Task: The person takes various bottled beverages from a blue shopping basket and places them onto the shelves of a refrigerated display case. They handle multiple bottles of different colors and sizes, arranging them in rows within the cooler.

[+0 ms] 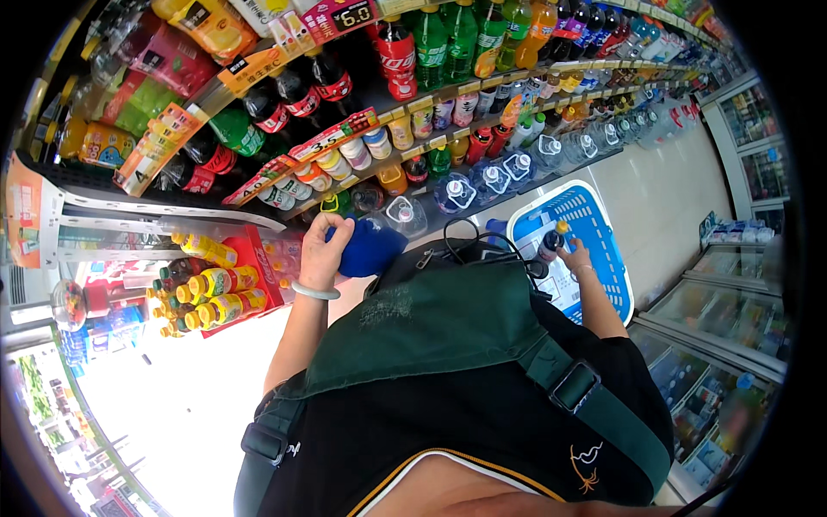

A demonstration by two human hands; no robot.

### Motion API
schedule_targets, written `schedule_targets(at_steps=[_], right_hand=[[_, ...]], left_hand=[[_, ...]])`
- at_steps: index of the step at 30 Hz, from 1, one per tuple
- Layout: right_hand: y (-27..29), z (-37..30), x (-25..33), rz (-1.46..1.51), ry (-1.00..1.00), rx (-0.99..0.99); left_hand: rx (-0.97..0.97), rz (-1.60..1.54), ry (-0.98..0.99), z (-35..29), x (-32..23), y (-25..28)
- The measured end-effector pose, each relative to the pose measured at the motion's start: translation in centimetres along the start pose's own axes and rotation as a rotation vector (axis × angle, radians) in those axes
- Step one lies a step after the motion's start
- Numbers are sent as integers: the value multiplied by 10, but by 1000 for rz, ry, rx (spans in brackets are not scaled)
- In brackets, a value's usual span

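My left hand (324, 250) is closed, its fingers gripping the edge of a deep-blue cloth (372, 247) in front of the lower drink shelf. A pale bangle circles that wrist. At my right, my right hand (579, 257) is closed around a small dark bottle with a yellow cap (551, 244). That bottle is over a blue shopping basket with a white rim (622, 293). A white sheet with print (564, 291) shows inside the basket, partly behind the hand and bottle.
Tiered shelves of drink bottles (433, 47) curve across the far side, with large water bottles (495, 178) along the bottom. A red rack of yellow-capped bottles (226, 293) stands at left. Glass-topped freezers (724, 302) line the right. A dark green bag (422, 332) covers my chest.
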State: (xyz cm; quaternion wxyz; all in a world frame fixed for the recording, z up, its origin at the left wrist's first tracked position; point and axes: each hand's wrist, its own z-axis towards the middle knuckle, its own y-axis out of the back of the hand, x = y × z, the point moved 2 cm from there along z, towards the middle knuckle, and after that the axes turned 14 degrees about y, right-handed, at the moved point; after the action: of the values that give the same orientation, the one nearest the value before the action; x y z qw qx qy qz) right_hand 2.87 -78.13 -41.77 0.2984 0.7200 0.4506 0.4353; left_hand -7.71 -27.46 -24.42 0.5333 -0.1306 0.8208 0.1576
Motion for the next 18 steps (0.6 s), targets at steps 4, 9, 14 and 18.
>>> schedule_targets(at_steps=[4, 9, 14, 18], right_hand=[[17, 23, 0, -128, 56, 13], [53, 46, 75, -124, 374, -158], [45, 45, 162, -95, 545, -97], [10, 43, 181, -290, 527, 239]], left_hand=[[-19, -44, 1, -3, 1, 6], [-92, -75, 25, -15, 2, 21], [-124, -109, 44, -22, 14, 39], [-176, -121, 77, -33, 14, 48]])
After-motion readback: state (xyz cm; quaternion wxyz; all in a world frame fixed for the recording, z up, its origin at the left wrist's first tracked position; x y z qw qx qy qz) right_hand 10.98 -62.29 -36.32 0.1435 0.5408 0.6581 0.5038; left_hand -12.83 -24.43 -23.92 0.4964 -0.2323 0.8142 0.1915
